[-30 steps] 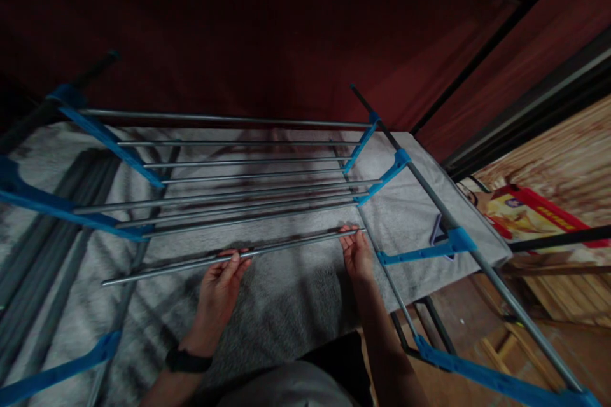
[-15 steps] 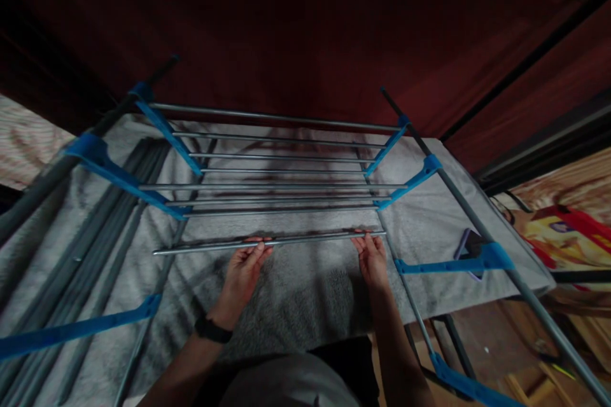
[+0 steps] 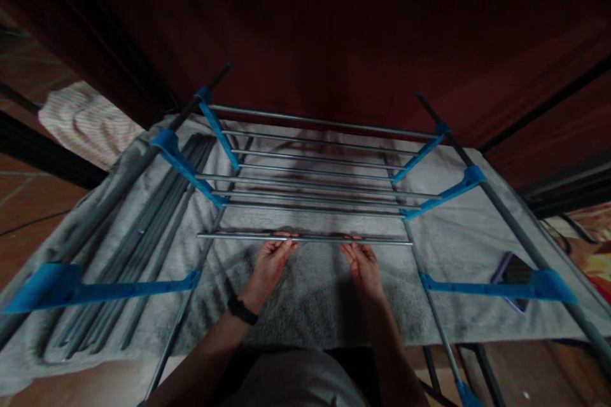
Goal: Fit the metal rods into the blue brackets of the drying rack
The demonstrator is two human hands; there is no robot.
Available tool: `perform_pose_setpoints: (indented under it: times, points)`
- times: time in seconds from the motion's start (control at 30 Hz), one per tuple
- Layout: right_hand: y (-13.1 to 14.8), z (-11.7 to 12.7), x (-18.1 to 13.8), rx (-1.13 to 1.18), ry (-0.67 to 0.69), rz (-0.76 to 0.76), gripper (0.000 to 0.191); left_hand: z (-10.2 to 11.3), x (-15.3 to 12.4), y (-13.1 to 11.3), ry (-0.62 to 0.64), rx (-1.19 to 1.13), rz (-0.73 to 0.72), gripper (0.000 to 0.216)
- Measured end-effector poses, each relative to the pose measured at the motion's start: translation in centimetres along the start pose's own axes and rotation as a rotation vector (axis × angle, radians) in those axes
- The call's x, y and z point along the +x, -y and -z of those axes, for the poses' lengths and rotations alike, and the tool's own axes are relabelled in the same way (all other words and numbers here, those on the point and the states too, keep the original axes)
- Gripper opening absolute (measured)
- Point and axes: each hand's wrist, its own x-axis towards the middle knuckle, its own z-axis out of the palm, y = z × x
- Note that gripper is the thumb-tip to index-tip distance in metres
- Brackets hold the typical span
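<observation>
A loose grey metal rod (image 3: 315, 239) lies level across a drying rack frame, just in front of the fitted rails (image 3: 315, 191). My left hand (image 3: 272, 264) grips the rod left of its middle, fingers curled over it. My right hand (image 3: 363, 264) holds it a little to the right of centre, fingertips on the rod. A dark watch sits on my left wrist. Blue plastic brackets (image 3: 181, 162) join the rails to the grey side poles; a free blue bracket arm (image 3: 482, 286) sticks out at the right.
A grey towel (image 3: 305, 305) covers the surface under the rack. Several spare grey rods (image 3: 143, 235) lie on it at the left. A phone (image 3: 510, 270) rests at the right edge. A dark red wall (image 3: 305, 25) stands behind. Striped cloth (image 3: 90, 121) lies at the far left.
The view has swung left. The rod has turned from slanted to level and shifted right. My right hand has slid from the rod's right end towards its middle.
</observation>
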Motion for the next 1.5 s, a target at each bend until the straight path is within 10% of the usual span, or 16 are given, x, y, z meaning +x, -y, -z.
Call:
perform_pose_setpoints:
  times: [0.5,1.5]
  points:
    - [0.1,3.5,0.6,-0.072,0.003,0.070,0.025,0.4,-1.0,0.1,0.054,-0.106,0.017,0.038]
    - [0.6,3.6,1.5,0.013,-0.053,0.009,0.034,4.9,0.4,-6.0,-0.250,-0.239,-0.132,0.025]
